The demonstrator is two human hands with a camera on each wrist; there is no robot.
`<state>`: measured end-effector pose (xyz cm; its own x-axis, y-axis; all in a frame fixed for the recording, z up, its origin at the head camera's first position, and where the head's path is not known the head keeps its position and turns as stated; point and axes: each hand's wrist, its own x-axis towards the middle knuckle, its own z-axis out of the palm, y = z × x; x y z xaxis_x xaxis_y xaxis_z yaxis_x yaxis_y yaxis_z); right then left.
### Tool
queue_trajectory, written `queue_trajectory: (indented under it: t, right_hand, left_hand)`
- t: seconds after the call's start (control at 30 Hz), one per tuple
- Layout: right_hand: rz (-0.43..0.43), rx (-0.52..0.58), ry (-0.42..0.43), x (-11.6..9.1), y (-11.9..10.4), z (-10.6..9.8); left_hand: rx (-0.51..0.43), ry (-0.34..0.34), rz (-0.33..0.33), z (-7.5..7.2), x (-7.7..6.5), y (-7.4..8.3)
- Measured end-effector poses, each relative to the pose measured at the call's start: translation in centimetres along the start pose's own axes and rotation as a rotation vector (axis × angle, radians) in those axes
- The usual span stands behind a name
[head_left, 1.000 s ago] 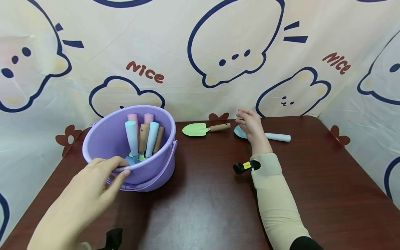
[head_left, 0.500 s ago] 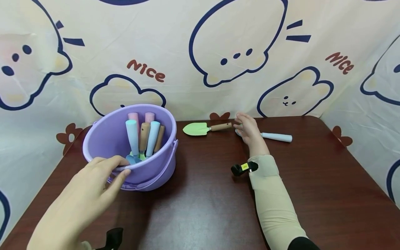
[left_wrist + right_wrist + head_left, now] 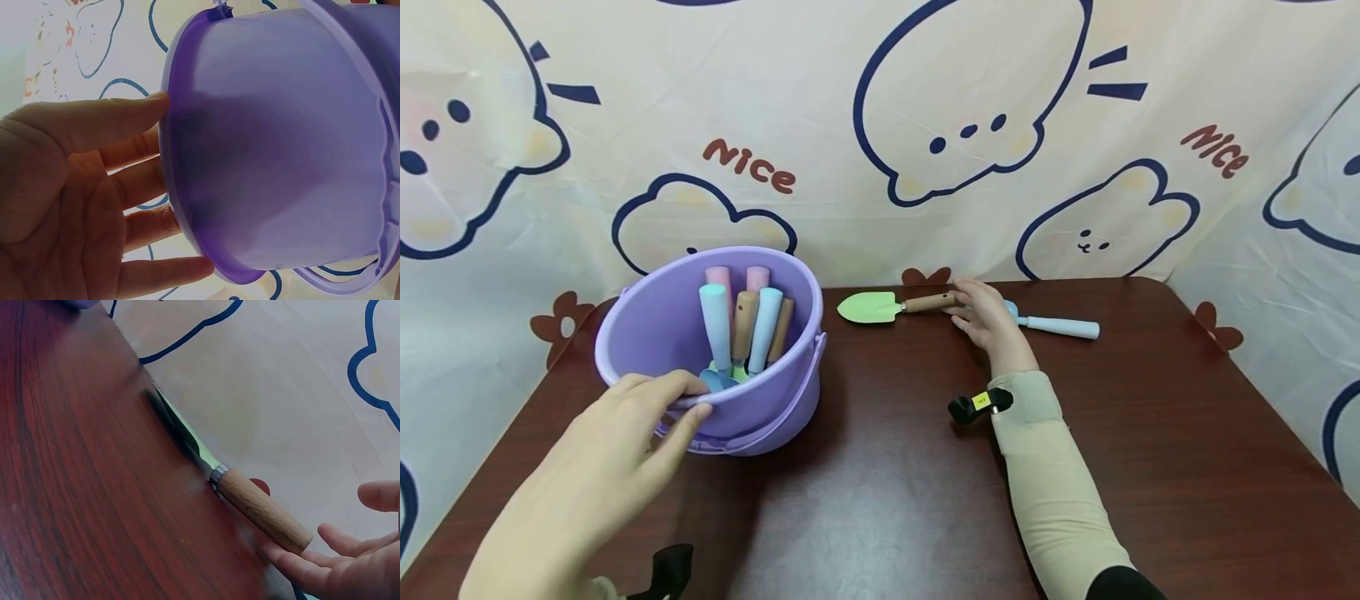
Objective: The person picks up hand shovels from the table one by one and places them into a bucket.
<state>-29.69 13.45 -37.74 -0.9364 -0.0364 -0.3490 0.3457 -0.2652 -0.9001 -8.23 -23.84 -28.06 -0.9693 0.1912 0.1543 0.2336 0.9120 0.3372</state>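
Note:
My left hand [image 3: 598, 454] pinches the near rim of a purple bucket [image 3: 793, 417], thumb outside and fingers at the inner side. The left wrist view shows this thumb [image 3: 119, 122] at the rim and the bucket's wall [image 3: 281, 144]. Inside the bucket stand several tools with pink, blue and wooden handles [image 3: 746, 325]. At the table's back edge lies a garden trowel [image 3: 868, 307] with a green blade. My right hand [image 3: 992, 325] is at the end of its wooden handle [image 3: 262, 509], fingers spread; whether a fingertip touches it I cannot tell.
A light blue tool [image 3: 1063, 327] lies right of the trowel, its head partly behind my right hand. The dark brown table [image 3: 887, 500] meets a printed cloth backdrop [image 3: 820, 108] at the back. The bucket's handle [image 3: 801, 400] hangs down.
My right hand has moved left, from over the blue tool's head to the end of the trowel's handle. My left hand keeps its hold on the bucket's rim.

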Motion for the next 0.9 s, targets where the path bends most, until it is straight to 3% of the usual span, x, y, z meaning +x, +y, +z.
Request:
queue_trajectory:
  t: [0.2, 0.4, 0.9]
  right_hand:
    - [0.010, 0.037, 0.009, 0.1, 0.2, 0.2]
    - [-0.006, 0.060, 0.011, 0.4, 0.2, 0.9]
    - [-0.022, -0.125, 0.061, 0.8, 1.7, 2.1]
  left_hand:
    - [0.002, -0.033, -0.027, -0.2, 0.1, 0.0]
    - [0.010, -0.023, -0.015, -0.2, 0.1, -0.1]
    - [0.000, -0.037, -0.022, 0.1, 0.3, -0.3]
